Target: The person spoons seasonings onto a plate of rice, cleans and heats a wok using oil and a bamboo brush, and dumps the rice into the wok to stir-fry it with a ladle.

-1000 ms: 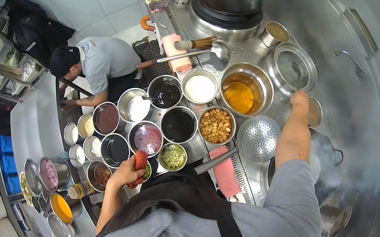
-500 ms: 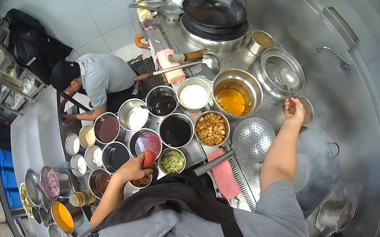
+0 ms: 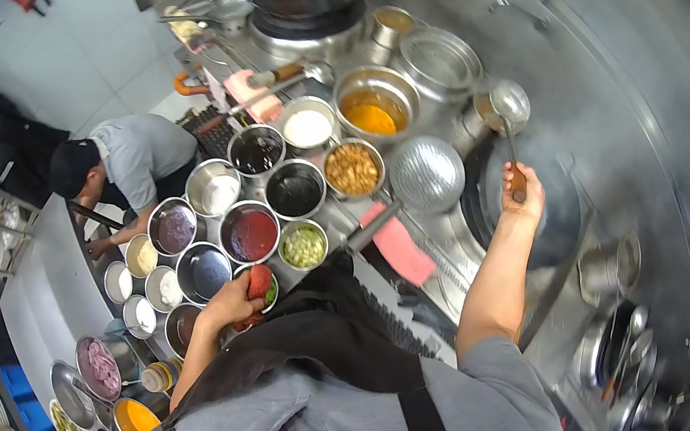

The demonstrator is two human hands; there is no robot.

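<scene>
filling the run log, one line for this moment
right hand: holds ladle; left hand: holds red item; wok: haze around it

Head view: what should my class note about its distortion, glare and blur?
Head view: straight edges bow and the corners fall dark; head view: a glare spot sits on the steel wall, and the ladle shines; head view: pale haze partly veils the wok, and utensils at lower right look blurred.

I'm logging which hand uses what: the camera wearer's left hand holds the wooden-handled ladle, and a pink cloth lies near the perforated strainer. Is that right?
One slip: the head view shows the right hand holding the wooden-handled ladle. The pink cloth does lie near the perforated strainer.
</scene>
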